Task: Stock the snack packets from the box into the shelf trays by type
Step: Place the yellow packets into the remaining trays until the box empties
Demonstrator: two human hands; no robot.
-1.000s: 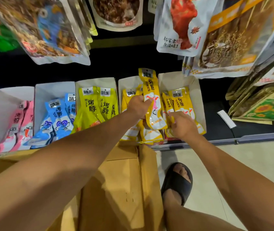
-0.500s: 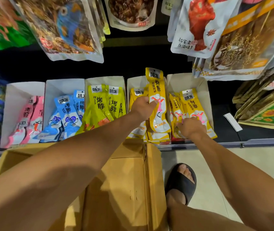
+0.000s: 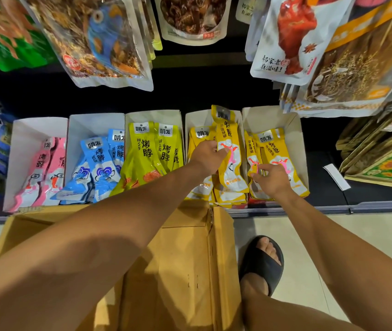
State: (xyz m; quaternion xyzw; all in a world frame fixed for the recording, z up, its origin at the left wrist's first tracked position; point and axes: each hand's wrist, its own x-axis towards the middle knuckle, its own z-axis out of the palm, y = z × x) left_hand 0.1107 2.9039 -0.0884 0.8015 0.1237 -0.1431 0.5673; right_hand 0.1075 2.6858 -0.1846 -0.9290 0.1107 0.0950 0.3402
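Observation:
Five white shelf trays stand in a row, holding pink [image 3: 47, 168], blue [image 3: 99, 163], lime [image 3: 152, 154] and yellow packets. My left hand [image 3: 208, 158] grips an upright yellow packet [image 3: 229, 149] over the fourth tray [image 3: 191, 120]. My right hand [image 3: 270, 179] rests on the yellow packets [image 3: 276, 151] in the fifth tray [image 3: 295, 130], fingers pinching a packet's edge. The open cardboard box [image 3: 190, 259] sits on the floor below the shelf; my arm hides most of its inside.
Large snack bags [image 3: 99, 39] hang from hooks above the trays, close over my hands. More bags [image 3: 381, 158] lie stacked on the shelf to the right, next to a white label [image 3: 337, 176]. My foot in a black sandal [image 3: 262, 261] stands beside the box.
My right hand has slid up from the fifth tray's front edge onto the packets. My left hand keeps hold of the upright yellow packet. The view has shifted slightly.

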